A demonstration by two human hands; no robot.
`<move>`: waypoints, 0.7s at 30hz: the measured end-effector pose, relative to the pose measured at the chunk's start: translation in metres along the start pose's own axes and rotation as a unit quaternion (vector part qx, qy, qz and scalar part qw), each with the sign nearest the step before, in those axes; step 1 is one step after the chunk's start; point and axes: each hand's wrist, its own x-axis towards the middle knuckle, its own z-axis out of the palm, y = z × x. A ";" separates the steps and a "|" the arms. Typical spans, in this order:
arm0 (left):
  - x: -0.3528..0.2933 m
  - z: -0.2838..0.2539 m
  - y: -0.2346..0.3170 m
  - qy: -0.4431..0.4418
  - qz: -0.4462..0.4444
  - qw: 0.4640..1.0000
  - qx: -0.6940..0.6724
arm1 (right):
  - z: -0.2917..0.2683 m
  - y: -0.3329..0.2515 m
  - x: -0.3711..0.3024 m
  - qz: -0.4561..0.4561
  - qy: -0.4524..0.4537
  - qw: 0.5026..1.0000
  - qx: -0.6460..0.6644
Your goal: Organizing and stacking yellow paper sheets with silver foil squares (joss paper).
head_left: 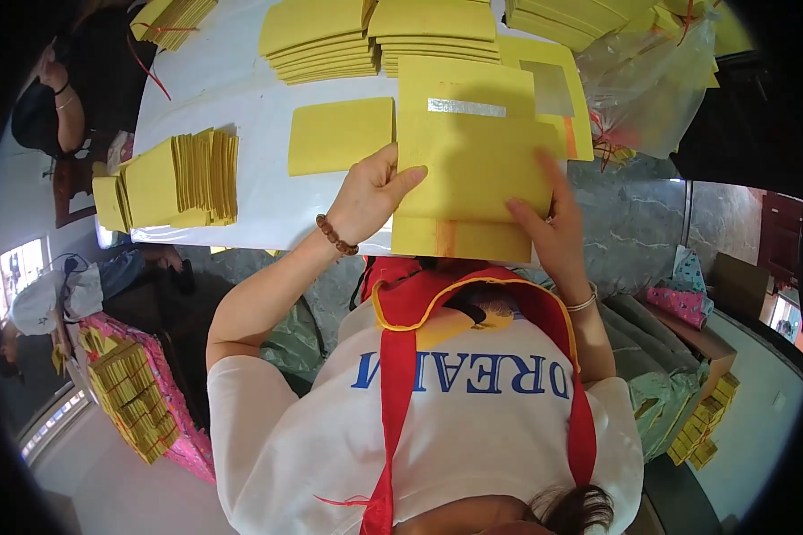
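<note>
A yellow paper sheet (pixel 473 169) is held over the near edge of the table, lying across another yellow sheet with a silver foil patch (pixel 466 107) and an orange band near its lower edge. My left hand (pixel 375 187) pinches the left edge of the paper, thumb on top. At the right edge, my right hand (pixel 551 223) grips the paper between thumb and fingers, its fingertips slightly blurred. Left of these sheets lies a flat folded yellow paper (pixel 341 135). Just beyond to the right, a yellow sheet with a larger silver patch (pixel 549 87) lies partly covered.
Stacks of folded yellow paper (pixel 317 40) stand at the table's (pixel 259 192) far side. A fanned row of folded papers (pixel 205 176) is at the left corner. A clear plastic bag (pixel 647 89) hangs at the right. Other people's arms (pixel 70 116) show at far left.
</note>
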 end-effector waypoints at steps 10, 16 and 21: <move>-0.002 0.005 0.026 0.014 -0.065 0.995 -0.076 | -0.005 0.012 0.007 0.037 0.000 0.996 -0.084; 0.002 0.000 0.018 -0.006 -0.067 0.998 -0.018 | 0.001 0.008 0.012 -0.015 0.038 0.980 -0.197; 0.004 0.003 0.019 0.026 -0.078 0.995 -0.057 | 0.001 0.010 0.017 0.002 0.035 0.981 -0.191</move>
